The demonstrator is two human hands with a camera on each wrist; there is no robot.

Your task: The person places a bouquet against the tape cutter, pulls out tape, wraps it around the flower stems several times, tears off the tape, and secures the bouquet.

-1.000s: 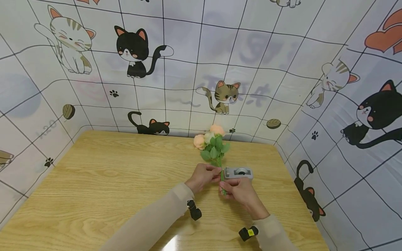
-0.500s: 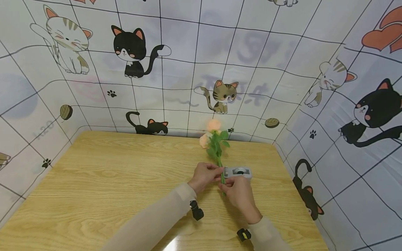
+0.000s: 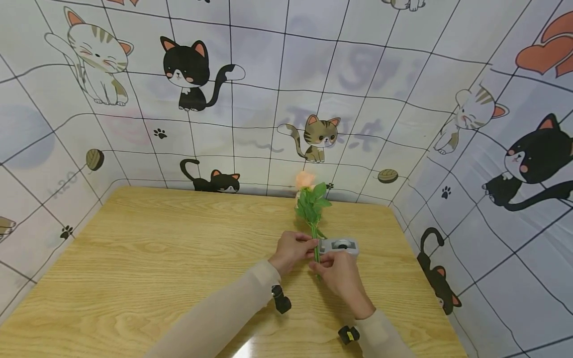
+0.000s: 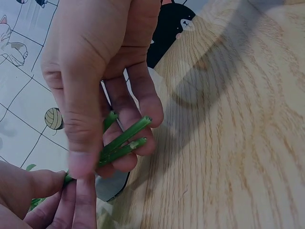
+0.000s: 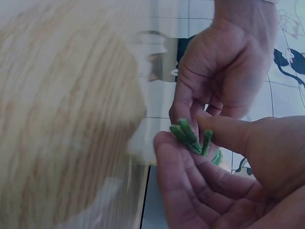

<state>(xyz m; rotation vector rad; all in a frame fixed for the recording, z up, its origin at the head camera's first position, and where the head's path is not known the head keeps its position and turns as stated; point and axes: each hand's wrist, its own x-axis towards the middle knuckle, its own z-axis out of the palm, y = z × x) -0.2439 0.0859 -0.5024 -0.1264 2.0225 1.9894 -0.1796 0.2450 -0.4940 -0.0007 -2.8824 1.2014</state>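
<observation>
A small bunch of roses (image 3: 310, 205) stands tilted away from me in the head view, with a peach bloom (image 3: 305, 179) on top and green leaves below it. My left hand (image 3: 291, 251) pinches the stems at mid-length between thumb and fingers. Lower down, my right hand (image 3: 343, 279) pinches the same stems near their cut ends. In the left wrist view, three green stem ends (image 4: 126, 138) poke out between the right thumb and fingers, spread slightly apart. The other blooms are mostly hidden behind the leaves.
A grey tape dispenser (image 3: 351, 245) lies on the wooden table (image 3: 179, 248) just beyond my right hand, close beside the stems. Cat-printed cloth (image 3: 250, 99) hangs along the table's back and both sides.
The rose bunch has turned and become more upright, its leaves now covering the side blooms. My right hand has rolled slightly over the stems; my left hand has hardly moved.
</observation>
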